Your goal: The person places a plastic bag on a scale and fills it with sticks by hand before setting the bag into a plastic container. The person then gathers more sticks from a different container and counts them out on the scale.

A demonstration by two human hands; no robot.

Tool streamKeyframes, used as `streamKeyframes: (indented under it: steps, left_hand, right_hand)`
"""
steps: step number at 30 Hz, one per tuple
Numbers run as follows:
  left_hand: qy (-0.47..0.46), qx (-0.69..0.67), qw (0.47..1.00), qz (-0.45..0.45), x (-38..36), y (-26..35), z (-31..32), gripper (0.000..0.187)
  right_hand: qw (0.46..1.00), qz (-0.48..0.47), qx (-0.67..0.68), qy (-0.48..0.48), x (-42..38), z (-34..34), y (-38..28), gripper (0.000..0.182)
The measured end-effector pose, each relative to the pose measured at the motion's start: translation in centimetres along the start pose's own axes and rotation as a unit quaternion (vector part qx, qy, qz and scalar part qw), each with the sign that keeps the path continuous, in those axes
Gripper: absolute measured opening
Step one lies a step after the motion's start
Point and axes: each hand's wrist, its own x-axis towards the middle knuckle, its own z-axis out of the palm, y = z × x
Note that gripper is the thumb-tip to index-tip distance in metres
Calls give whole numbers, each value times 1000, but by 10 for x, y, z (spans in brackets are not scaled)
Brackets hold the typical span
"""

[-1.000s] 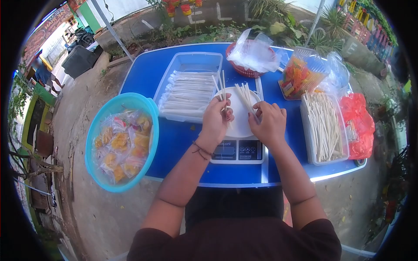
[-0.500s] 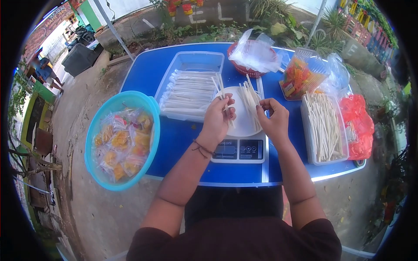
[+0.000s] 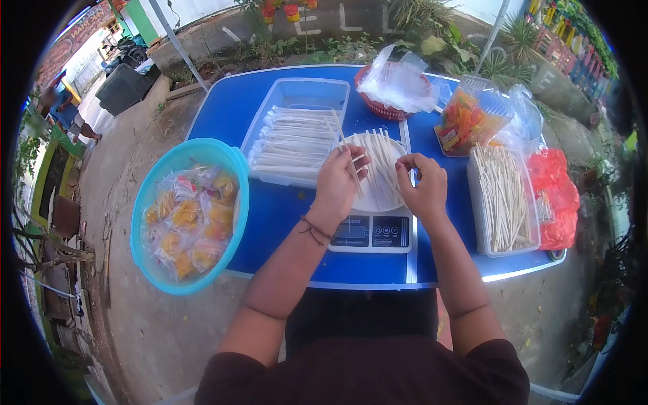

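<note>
My left hand [image 3: 341, 177] is closed around a few thin pale sticks [image 3: 339, 128], which tilt up past its fingertips above the left side of a white round plate [image 3: 364, 201]. More pale sticks [image 3: 382, 158] lie fanned out on that plate. It rests on a digital kitchen scale [image 3: 388, 233], whose display is partly covered by my left wrist. At the plate's right edge, my right hand [image 3: 426, 182] has curled fingers, thumb and index close together beside the loose sticks. Whatever may be between them is hidden.
Left of the scale are a clear tub [image 3: 300, 177] of bagged sticks and a turquoise basin [image 3: 244, 196] of bagged snacks. To the right stands a box of loose sticks [image 3: 503, 196], near red plastic bags [image 3: 557, 196]. Behind are a red basket [image 3: 385, 111] and an orange-filled container [image 3: 466, 121].
The sticks on the plate have dropped lower and spread apart, away from my right hand. My left hand still holds its sticks, with its fingers shifted slightly.
</note>
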Motion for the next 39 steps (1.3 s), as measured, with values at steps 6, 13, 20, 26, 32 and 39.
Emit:
streamKeyframes:
  steps: [6,13,20,26,32,39]
  left_hand:
    - [-8,10,997,71,1,0,1,16]
    - [-22,-13,998,48,2,2,2,17]
    - [-18,12,998,57,1,3,4,18]
    - [-14,5,999,48,1,2,3,19]
    - [-21,-5,999,46,2,2,2,18]
    - [-14,-7,999,49,1,3,3,17]
  right_hand:
    - [991,-50,-120,14,-2,-1,0,10]
    - [992,-60,-111,-9,-3,0,-1,17]
    - [994,-96,-51,-28,-3,2,-2,23]
    - [994,-100,-9,-51,-3,2,-2,24]
    - [989,-116,17,-87,-3,-2,-8,28]
    - [988,-143,3,-60,-3,1,-7,28]
